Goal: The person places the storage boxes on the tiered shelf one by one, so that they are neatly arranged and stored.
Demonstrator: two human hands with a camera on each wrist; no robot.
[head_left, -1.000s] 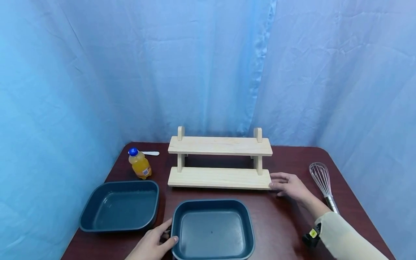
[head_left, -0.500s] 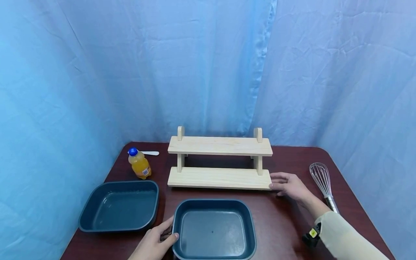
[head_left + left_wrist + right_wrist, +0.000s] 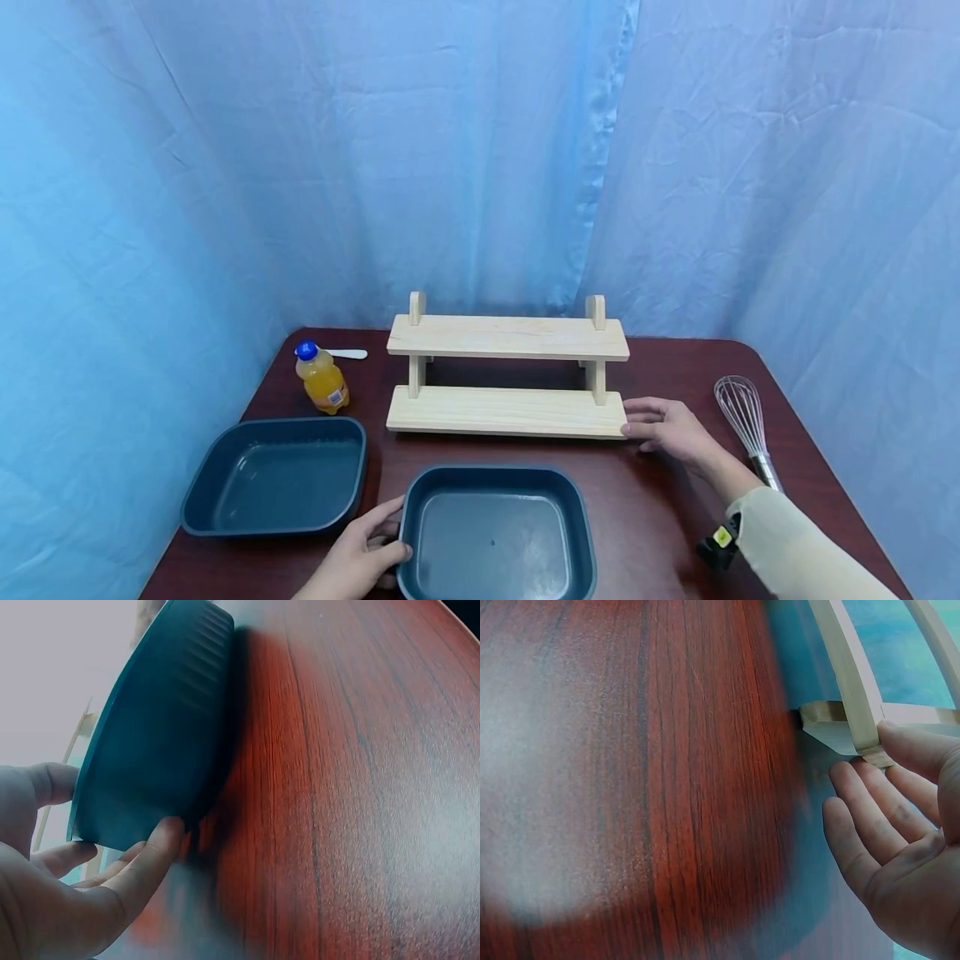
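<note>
A dark blue rectangular tray [image 3: 491, 533] lies at the front middle of the table. My left hand [image 3: 354, 552] grips its left side, thumb over the rim and fingers against the outer wall. The left wrist view shows that tray [image 3: 154, 727] side-on, with the hand [image 3: 82, 900] at its corner. Farther back stands a two-tier wooden shelf [image 3: 506, 411]. At the right end of its lower board, my right hand [image 3: 669, 432] holds on. In the right wrist view, the thumb of the right hand [image 3: 907, 840] presses the board [image 3: 853, 682] while fingertips sit at its underside.
Left of the held tray is a second dark blue tray [image 3: 281, 492]. Behind it stand an orange drink bottle [image 3: 325, 385] with a blue cap and a white-handled utensil [image 3: 348, 353]. A wire whisk [image 3: 742, 417] lies by the right arm. Blue curtains [image 3: 480, 167] enclose the table.
The tray in my left hand has shifted slightly to the right and toward me, the hand moving with it. My right hand and the shelf have stayed put.
</note>
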